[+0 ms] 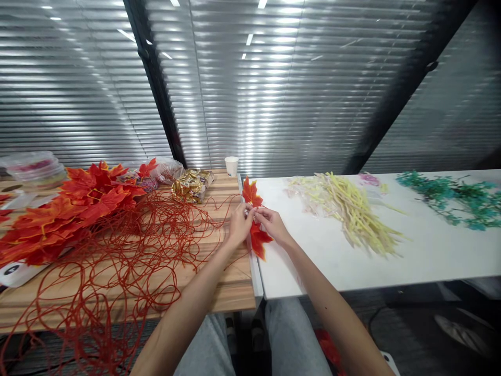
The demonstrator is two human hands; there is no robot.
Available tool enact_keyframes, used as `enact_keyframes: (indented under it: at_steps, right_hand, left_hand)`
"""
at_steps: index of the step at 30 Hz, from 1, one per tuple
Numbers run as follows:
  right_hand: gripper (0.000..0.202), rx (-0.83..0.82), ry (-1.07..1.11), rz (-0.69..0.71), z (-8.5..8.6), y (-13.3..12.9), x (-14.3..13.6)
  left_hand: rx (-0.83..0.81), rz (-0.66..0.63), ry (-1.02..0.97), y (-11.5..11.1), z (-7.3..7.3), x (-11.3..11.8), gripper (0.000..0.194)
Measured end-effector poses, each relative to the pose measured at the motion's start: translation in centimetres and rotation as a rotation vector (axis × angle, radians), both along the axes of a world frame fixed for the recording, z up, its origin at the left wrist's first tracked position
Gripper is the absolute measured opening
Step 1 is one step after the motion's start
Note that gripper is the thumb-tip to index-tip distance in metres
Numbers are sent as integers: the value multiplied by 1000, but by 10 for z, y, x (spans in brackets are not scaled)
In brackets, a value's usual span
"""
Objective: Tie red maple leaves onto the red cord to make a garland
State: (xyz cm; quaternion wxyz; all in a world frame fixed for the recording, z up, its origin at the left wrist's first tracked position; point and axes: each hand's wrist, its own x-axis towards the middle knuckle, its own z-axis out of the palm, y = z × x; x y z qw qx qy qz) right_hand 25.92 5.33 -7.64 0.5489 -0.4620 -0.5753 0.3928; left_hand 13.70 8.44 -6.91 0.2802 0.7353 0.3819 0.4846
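Tangled red cord [135, 245] sprawls left and yellow strips [354, 211] lie right of the hands [271, 223], which pinch together the stem ends of two yellow-edged red leaves [252, 193], one beyond, one nearer.

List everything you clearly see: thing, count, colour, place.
wooden table: one, brown, left
white table: one, white, right
leaf pile: one, red, left
loose leaves: two, red, at hands
cord tangle: one, red, left
foil packaging: unclear count, gold, back
cup: one, white, back
tubs: several, clear, left
bag: one, clear, back
strips: many, yellow, right
sprigs: several, green, right
blinds: several, grey, behind
trouser legs: two, blue, below
left hand: one, bare, at leaves
right hand: one, bare, at leaves
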Motion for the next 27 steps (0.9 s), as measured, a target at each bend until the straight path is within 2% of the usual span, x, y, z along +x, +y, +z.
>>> enact_keyframes:
  at_steps: [20,27]
  right_hand:
    - [26,20,-15,35,-4,3,1]
    - [23,45,11,40,-1,2,2]
  left_hand:
    - [2,41,27,2,3,-2,11]
    - [-109,-68,-59,8,0,-4,15]
